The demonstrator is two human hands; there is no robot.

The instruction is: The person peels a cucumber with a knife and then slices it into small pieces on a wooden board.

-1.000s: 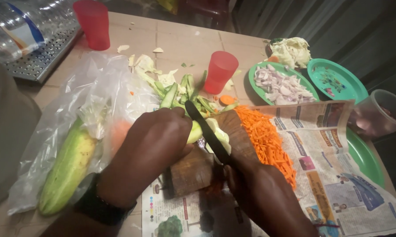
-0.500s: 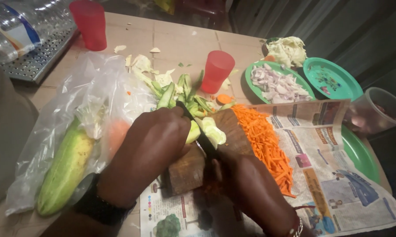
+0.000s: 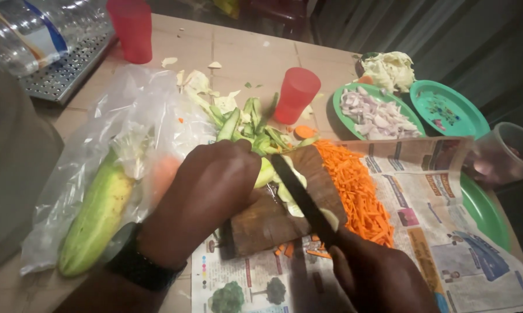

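- Pale green peeled cucumber piece (image 3: 265, 172), on a dark brown wooden chopping block (image 3: 273, 217)
- Black long-bladed knife (image 3: 301, 197)
- Bright orange shredded carrot heap (image 3: 357, 194)
- Red plastic cup (image 3: 296, 95)
- Green round plate (image 3: 447, 110)
- Beige tiled desk (image 3: 238, 55)

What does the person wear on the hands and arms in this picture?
Both hands are bare, without gloves. The left hand has a dark, wide band like a watch strap around the wrist. The right hand shows no ring or sleeve; its wrist is out of the picture.
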